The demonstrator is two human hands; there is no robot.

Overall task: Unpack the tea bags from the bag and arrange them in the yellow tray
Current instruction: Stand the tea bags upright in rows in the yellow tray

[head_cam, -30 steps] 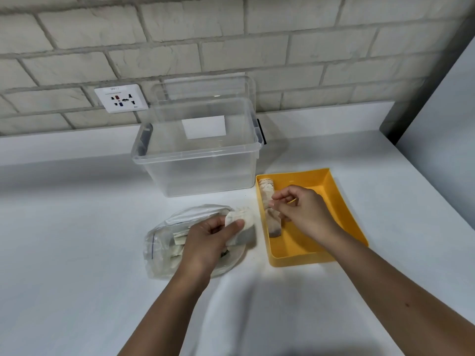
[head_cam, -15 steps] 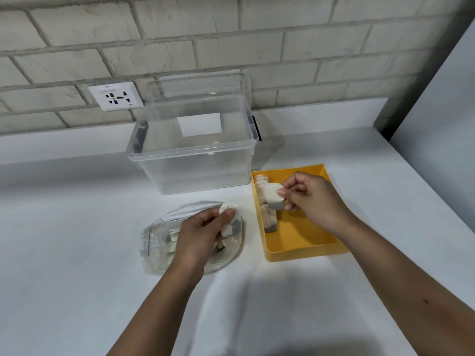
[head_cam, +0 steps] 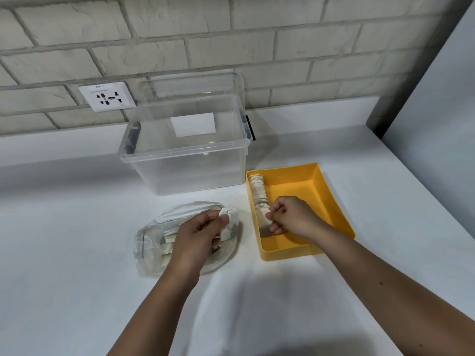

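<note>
A clear plastic bag (head_cam: 151, 249) with several white tea bags inside lies on the white counter. Over its mouth, my left hand (head_cam: 198, 237) pinches one tea bag (head_cam: 230, 222) between thumb and fingers. To the right stands the yellow tray (head_cam: 331, 201), with a row of tea bags (head_cam: 258, 191) lined up along its left wall. My right hand (head_cam: 293, 217) is inside the tray at the near end of that row, its fingers closed on a tea bag (head_cam: 264, 219) that rests against the row.
A clear, lidless storage box (head_cam: 185, 160) stands behind the bag and tray, against a brick wall with a socket plate (head_cam: 106, 96). A grey panel (head_cam: 437, 124) rises at the right edge of the counter.
My right hand has carried a tea bag down from above the tray to the near end of the row. My left hand has kept its tea bag above the plastic bag.
</note>
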